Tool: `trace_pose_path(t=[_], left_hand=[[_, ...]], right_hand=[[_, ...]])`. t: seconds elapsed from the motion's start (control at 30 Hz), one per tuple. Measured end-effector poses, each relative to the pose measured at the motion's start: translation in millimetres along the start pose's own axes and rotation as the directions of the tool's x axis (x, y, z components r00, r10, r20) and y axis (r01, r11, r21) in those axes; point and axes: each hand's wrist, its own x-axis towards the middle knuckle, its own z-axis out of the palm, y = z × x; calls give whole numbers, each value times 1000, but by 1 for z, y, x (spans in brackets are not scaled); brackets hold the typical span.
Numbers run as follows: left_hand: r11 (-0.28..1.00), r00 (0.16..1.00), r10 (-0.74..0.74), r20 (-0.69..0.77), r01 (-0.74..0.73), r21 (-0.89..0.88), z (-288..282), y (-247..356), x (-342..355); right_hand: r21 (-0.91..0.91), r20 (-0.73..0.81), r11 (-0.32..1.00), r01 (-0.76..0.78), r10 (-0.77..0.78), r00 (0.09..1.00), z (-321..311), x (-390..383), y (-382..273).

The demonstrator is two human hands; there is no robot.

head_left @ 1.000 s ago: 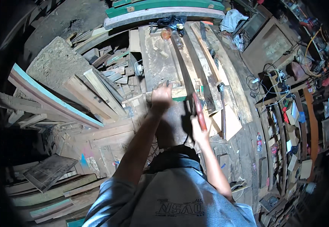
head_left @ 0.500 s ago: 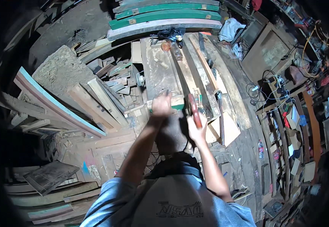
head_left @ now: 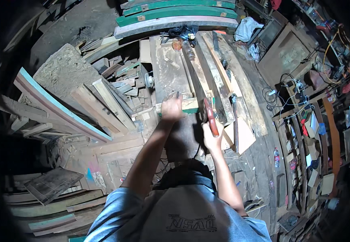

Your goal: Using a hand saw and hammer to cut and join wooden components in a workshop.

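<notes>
My left hand (head_left: 171,108) is closed over the near end of a wood piece (head_left: 190,104) with a green front edge, lying across the workbench (head_left: 169,76). A thin dark stick shows by its fingers; I cannot tell what it is. My right hand (head_left: 212,135) grips the reddish-brown handle of a handsaw (head_left: 210,117). The saw's dark blade stretches away from me, just right of the wood piece. Whether its teeth touch the wood cannot be made out. To the right of the saw lies a dark bar (head_left: 234,121) beside a pale board (head_left: 245,135).
An orange-tinted jar (head_left: 177,44) and a black plastic bag (head_left: 182,31) sit at the bench's far end. Long green beams (head_left: 175,15) lie beyond. Offcuts (head_left: 130,86) are heaped at the left. Tangled cables (head_left: 294,90) and a cluttered rack (head_left: 304,157) stand at the right.
My right hand and the saw have shifted slightly toward me and to the right. The left hand stays on the wood piece. The view has tilted a little.
</notes>
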Motion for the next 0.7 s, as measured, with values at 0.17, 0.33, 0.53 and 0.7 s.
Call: trace_pose_path(t=[0.17, 0.33, 0.53, 0.7], left_hand=[[1000, 998, 13, -68, -13, -3, 4, -4, -2], [998, 996, -1, -88, -5, -69, 2, -3, 4], [985, 975, -149, 167, 162, -63, -5, -5, -3], [996, 986, -68, 152, 76, -49, -11, -3, 0]], right_hand=[[-111, 70, 991, 78, -71, 995, -29, -67, 2], [-82, 50, 993, 89, -85, 995, -12, -44, 1], [-73, 14, 969, 238, -238, 971, -2, -28, 7], [-55, 31, 998, -3, 4, 1000, -34, -83, 14]])
